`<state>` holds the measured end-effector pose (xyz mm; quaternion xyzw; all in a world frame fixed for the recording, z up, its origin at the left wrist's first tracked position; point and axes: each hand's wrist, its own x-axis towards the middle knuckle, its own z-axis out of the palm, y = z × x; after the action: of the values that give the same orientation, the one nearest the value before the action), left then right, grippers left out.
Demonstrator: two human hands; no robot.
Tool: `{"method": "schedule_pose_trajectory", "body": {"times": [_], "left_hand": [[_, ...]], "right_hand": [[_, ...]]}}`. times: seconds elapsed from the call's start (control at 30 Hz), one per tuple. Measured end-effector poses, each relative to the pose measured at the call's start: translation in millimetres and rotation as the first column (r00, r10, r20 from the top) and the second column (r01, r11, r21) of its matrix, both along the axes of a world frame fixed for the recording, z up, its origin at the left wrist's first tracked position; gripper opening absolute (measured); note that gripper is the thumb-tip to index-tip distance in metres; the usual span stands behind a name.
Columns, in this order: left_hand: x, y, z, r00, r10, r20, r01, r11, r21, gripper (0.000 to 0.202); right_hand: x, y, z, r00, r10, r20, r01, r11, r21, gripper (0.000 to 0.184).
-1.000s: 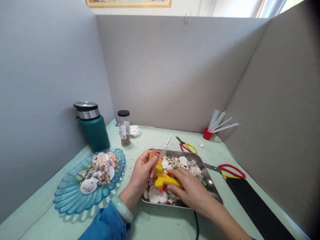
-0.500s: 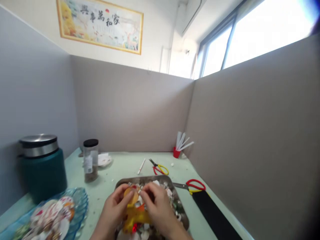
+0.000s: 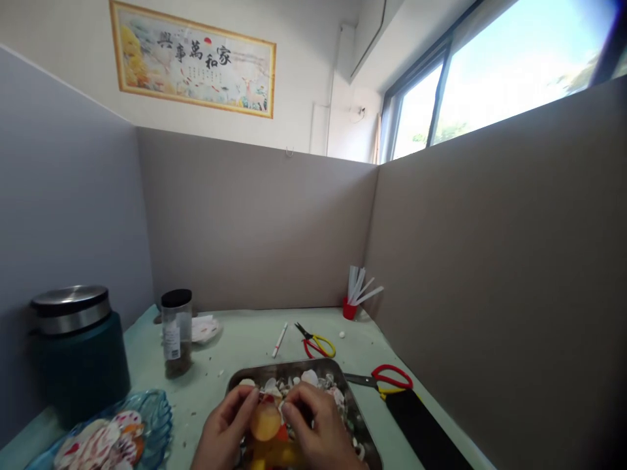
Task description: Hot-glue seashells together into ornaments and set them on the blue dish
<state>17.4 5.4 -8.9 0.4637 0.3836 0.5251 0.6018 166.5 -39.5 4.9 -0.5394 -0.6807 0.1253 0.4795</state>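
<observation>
My left hand (image 3: 225,427) is closed, thumb against fingers, at the upper left edge of a round, flat orange-yellow disc (image 3: 265,424). Close to the disc's right side, my right hand (image 3: 318,427) pinches with thumb and forefinger; what sits in that pinch is too small to make out. A bit of red shows at the top of the disc. Below both hands lies a yellow object (image 3: 274,454), partly cut off by the frame edge. Under them is a metal tray (image 3: 360,418) full of small white, pink and greenish pieces, which my hands partly hide.
Left stand a blue glass dish (image 3: 164,418) of printed round pieces, a teal canister (image 3: 78,359) and a black-lidded jar (image 3: 177,336). Scissors (image 3: 316,343), a red-white stick (image 3: 280,339), larger scissors (image 3: 392,377), a black strip (image 3: 421,427) and a red cup (image 3: 349,310) lie beyond and right.
The view has tilted up slightly, so everything sits lower in the picture. The orange disc now faces me more fully between my hands, and the yellow object has dropped towards the bottom edge.
</observation>
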Motion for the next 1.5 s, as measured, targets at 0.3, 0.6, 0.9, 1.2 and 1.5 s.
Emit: {"method": "schedule_pose_trajectory", "body": {"times": [0.3, 0.6, 0.9, 1.2, 1.5], "left_hand": [[-8.6, -3.9, 12.4, 0.992, -0.103, -0.068, 0.104, 0.995, 0.012, 0.023], [-9.7, -5.0, 10.3, 0.987, -0.151, -0.052, 0.15, 0.988, -0.024, 0.017], [-10.8, -2.4, 10.2, 0.984, -0.17, -0.049, 0.165, 0.982, -0.095, 0.015], [-13.9, -1.4, 9.1, 0.968, -0.23, -0.096, 0.228, 0.973, -0.036, 0.014], [-16.7, -0.1, 3.3, 0.953, -0.295, -0.071, 0.298, 0.954, 0.036, 0.016]], "right_hand": [[7.4, -4.6, 0.7, 0.982, 0.118, -0.146, -0.132, 0.987, -0.093, 0.018], [10.2, -3.3, -1.4, 0.98, 0.106, -0.17, -0.132, 0.979, -0.154, 0.02], [13.0, -0.8, -0.1, 0.983, 0.121, -0.138, -0.145, 0.972, -0.182, 0.018], [9.2, -5.3, 2.1, 0.968, 0.13, -0.215, -0.173, 0.966, -0.192, 0.009], [9.5, -7.5, -4.9, 0.961, 0.195, -0.198, -0.222, 0.967, -0.123, 0.007]]}}
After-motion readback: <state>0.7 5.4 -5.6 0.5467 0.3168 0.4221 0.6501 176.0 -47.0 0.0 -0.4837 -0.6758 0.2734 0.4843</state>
